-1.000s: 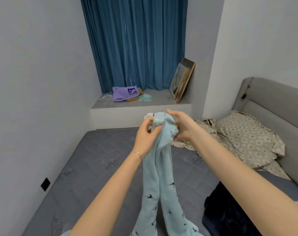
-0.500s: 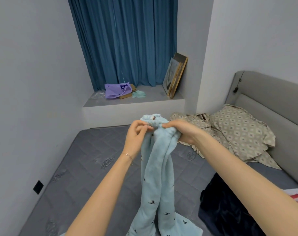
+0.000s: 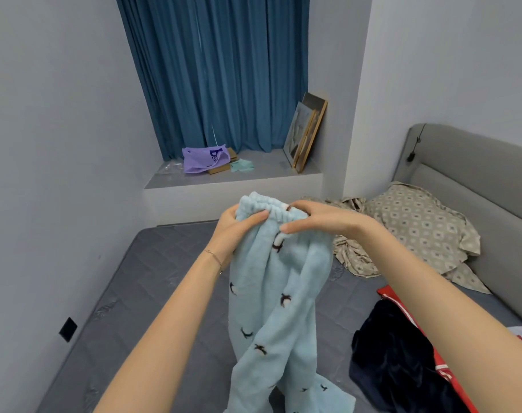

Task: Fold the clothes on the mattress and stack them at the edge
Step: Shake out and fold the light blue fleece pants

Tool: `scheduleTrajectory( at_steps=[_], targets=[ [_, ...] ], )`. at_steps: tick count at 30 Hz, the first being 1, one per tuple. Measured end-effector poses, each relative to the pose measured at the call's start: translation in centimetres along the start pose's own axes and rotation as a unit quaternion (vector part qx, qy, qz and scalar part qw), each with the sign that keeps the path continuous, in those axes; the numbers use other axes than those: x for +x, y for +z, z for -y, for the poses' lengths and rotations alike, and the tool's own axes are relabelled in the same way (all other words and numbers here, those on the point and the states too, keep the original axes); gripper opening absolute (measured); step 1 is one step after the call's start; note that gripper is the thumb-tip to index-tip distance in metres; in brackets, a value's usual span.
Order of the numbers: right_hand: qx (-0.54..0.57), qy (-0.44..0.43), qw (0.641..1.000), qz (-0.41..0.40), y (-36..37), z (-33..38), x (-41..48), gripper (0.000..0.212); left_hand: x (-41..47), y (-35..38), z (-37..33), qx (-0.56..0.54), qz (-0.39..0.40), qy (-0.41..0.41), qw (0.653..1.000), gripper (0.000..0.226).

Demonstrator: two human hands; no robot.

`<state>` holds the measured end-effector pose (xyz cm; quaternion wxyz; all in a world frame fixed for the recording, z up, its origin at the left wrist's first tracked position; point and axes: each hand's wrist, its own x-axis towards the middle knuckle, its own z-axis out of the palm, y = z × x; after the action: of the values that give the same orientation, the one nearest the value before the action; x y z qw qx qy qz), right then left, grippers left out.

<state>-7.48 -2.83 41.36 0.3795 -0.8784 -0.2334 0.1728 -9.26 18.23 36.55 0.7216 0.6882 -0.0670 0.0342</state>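
**Head view.** Both hands are raised in front of the person, above the grey mattress [image 3: 152,278]. The left hand [image 3: 238,226] and the right hand [image 3: 316,219] each pinch the gathered elastic waistband [image 3: 268,208] of a pair of pale blue trousers [image 3: 271,308], with fingers and thumb closed on the cloth. The hands are near each other, and a short stretch of waistband is bunched between them. The trousers hang from this grip. Their two legs cross partway down, and the lower ends lie on the mattress at the bottom of the frame.

On the mattress to the right lie a dark navy garment [image 3: 393,353] and, touching it, a red garment [image 3: 386,292], both unfolded. A patterned pillow [image 3: 420,228] rests against the headboard [image 3: 477,174]. No folded stack is visible.

**Step in hand (judged).** The person seems to be finding and squaring the waistband before folding, so the task appears to be at an early stage.

**Next move (judged).**
- Draw the hands apart to the two ends of the waistband.
- Let the legs uncross and hang side by side.
- Lay the trousers flat on a bare part of the mattress for the first fold.
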Motion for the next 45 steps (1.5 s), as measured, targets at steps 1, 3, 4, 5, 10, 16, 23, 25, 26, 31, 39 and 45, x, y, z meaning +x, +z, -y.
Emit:
scheduleTrajectory(
  at_steps=[1, 3, 4, 5, 10, 16, 23, 25, 26, 31, 39, 45],
  targets=[
    [-0.036, -0.021, 0.999, -0.002, 0.2, 0.9, 0.0, 0.053, -0.1, 0.3, -0.7, 0.003, 0.011, 0.009, 1.0, 0.02],
    [-0.04, -0.055, 0.998, -0.004, 0.8, 2.2, 0.2, 0.046, -0.5, 0.5, -2.1, 0.0, 0.034, 0.021, 0.999, 0.025],
    [-0.009, -0.057, 0.998, -0.014, 1.0, 2.7, 0.1, 0.043, -0.7, 0.1, -2.5, -0.009, 0.042, 0.021, 0.999, 0.028],
    [0.037, -0.057, 0.997, -0.024, 1.0, 3.0, -0.1, 0.042, -0.9, -0.6, -2.7, -0.015, 0.049, 0.015, 0.999, 0.031],
    [0.349, -0.086, 0.933, -0.031, 2.0, 3.1, -1.0, 0.031, -3.1, -4.3, 2.7, 0.07, 0.124, -0.101, 0.985, 0.05],
    [0.579, -0.047, 0.813, -0.027, 2.7, 1.4, -3.3, 0.032, -4.9, -5.1, 2.0, 0.034, 0.09, -0.109, 0.989, 0.046],
    [0.644, -0.103, 0.757, -0.032, 2.3, -1.9, -7.0, 0.041, -2.3, -3.9, -5.5, -0.085, 0.156, -0.061, 0.982, 0.027],
    [0.653, -0.109, 0.748, -0.049, 1.5, -3.3, -8.1, 0.042, -1.1, -1.5, -4.9, -0.062, 0.184, -0.1, 0.976, 0.028],
    [0.655, -0.102, 0.746, -0.062, 1.1, -4.3, -8.7, 0.041, -0.5, -0.3, -3.9, -0.038, 0.195, -0.128, 0.972, 0.031],
    [0.622, 0.023, 0.777, -0.09, 0.7, -13.0, -11.2, 0.038, 1.9, 7.4, 5.0, 0.172, 0.225, -0.212, 0.935, 0.038],
    [0.462, 0.225, 0.825, -0.234, 1.9, -32.2, -14.0, 0.036, 4.4, 21.5, 23.3, 0.324, 0.161, -0.168, 0.917, 0.025],
    [0.216, 0.337, 0.877, -0.266, 2.3, -45.4, -14.9, 0.032, 4.3, 27.6, 34.0, 0.368, 0.189, -0.223, 0.883, 0.04]
  ],
)
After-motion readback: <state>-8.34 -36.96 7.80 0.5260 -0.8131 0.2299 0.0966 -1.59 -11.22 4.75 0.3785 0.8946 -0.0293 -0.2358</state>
